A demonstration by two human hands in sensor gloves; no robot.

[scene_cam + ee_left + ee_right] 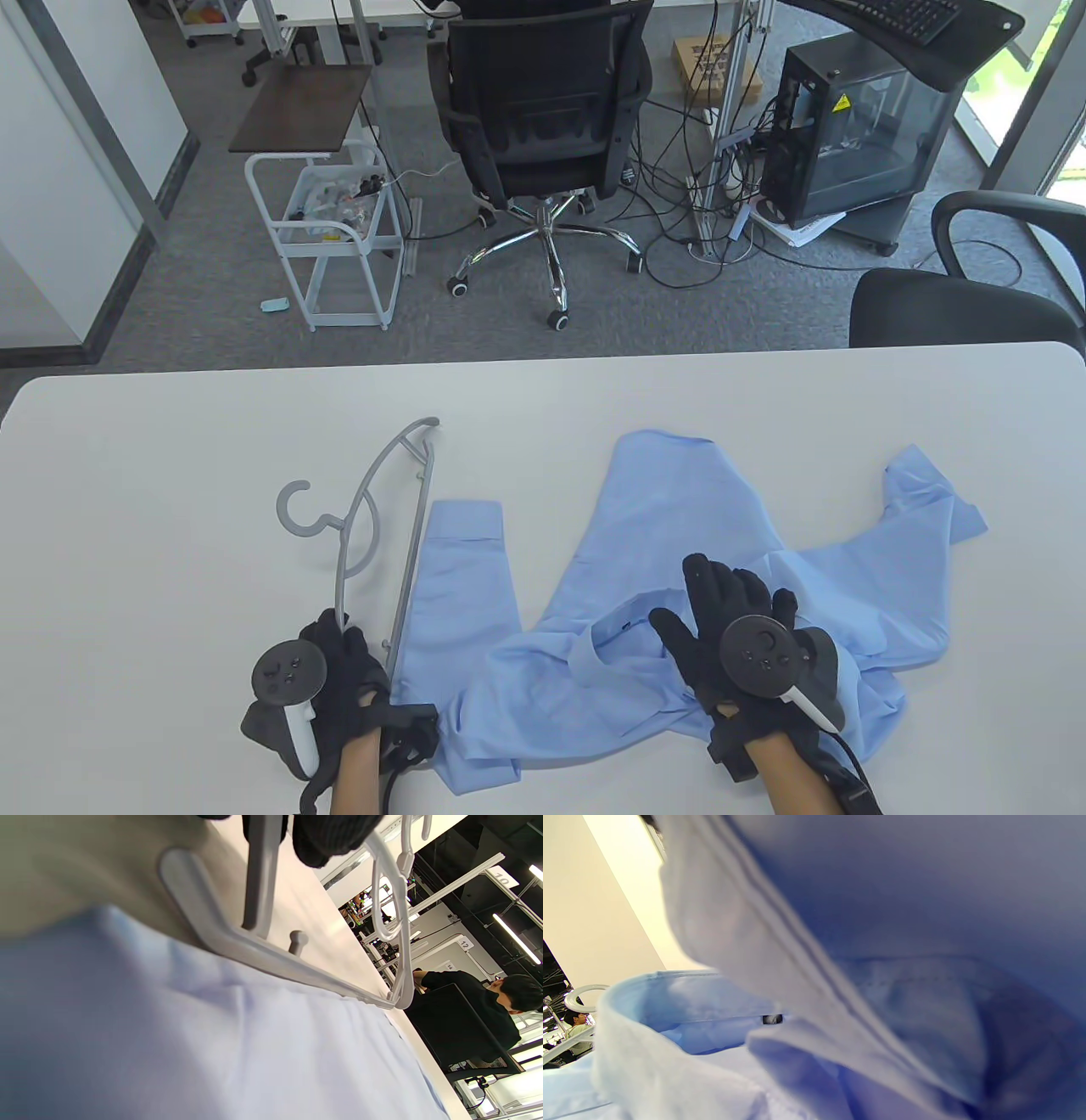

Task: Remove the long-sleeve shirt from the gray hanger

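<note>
The gray hanger (414, 543) lies on the white table (170, 475), left of the light blue long-sleeve shirt (679, 526) and outside it. Its bar runs along the edge of one sleeve. My left hand (348, 671) grips the hanger's near end; the left wrist view shows my fingers (331, 836) around a hanger strut (263, 955) beside the shirt (212, 1035). My right hand (730, 611) rests flat on the shirt near the collar, fingers spread. The right wrist view is filled by the collar (628, 1035), with the hanger hook (583, 993) at far left.
Beyond the table's far edge stand a black office chair (543, 110), a white cart (339, 229), a PC case (857, 136) and a second chair (959, 314). The shirt's other sleeve (925, 501) lies bunched to the right.
</note>
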